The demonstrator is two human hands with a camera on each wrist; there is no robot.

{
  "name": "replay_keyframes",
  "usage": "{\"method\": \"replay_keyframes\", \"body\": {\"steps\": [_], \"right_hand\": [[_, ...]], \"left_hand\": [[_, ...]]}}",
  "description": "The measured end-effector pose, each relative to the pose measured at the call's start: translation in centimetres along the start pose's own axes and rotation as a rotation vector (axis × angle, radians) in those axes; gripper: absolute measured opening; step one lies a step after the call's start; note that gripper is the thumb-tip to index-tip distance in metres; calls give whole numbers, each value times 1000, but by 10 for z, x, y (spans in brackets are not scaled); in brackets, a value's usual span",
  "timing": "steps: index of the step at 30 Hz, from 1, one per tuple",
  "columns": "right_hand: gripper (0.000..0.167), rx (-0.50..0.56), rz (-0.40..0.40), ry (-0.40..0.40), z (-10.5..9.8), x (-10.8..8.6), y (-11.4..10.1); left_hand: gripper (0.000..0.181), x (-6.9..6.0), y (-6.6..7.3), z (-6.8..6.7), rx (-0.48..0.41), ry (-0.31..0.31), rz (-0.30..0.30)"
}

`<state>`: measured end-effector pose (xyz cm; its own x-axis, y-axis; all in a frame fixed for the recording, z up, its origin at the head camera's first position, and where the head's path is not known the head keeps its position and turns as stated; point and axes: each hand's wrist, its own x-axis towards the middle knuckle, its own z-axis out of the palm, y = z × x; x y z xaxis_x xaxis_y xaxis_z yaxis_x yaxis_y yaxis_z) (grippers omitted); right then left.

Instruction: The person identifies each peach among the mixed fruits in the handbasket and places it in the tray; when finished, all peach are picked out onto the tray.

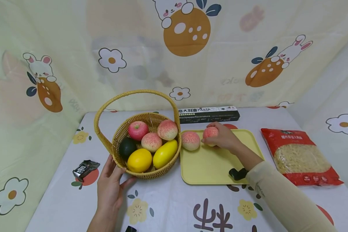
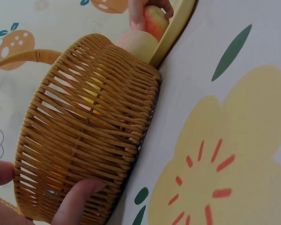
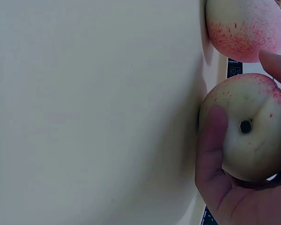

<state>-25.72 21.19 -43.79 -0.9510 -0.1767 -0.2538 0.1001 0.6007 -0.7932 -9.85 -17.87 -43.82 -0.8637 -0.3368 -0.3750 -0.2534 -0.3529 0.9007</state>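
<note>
Head view: our two hands are apart. Our right hand (image 1: 224, 138) grips a peach (image 1: 210, 131) near the far edge of the yellow tray (image 1: 208, 169). A second peach (image 1: 190, 141) sits just left of it, by the left edge, beside the basket (image 1: 160, 173). Our left hand (image 1: 111, 183) touches the basket's near left side. We have wide, flat room toward the tray's near edge.

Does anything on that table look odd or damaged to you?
One thing: the peach in the right hand has a neat, dark, round spot on its pale end, perhaps a hole, which looks unnatural for fruit. I see nothing spilled.
</note>
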Motion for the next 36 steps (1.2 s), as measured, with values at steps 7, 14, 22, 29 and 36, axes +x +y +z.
{"method": "replay_keyframes", "body": {"steps": [7, 14, 22, 29, 36], "right_hand": [[83, -2, -8, 4, -4, -7, 2], [89, 30, -7, 18, -12, -18, -1], [90, -83, -31, 107, -29, -37, -5], [49, -230, -123, 386, -35, -77, -4], [32, -213, -176, 559, -27, -117, -14]], "left_hand": [[79, -1, 0, 0, -1, -4, -2], [79, -2, -1, -1, 3, -2, -5], [80, -2, -1, -2, 14, 3, -10], [79, -1, -2, -1, 15, 8, -12], [78, -1, -1, -1, 6, 2, 4]]}}
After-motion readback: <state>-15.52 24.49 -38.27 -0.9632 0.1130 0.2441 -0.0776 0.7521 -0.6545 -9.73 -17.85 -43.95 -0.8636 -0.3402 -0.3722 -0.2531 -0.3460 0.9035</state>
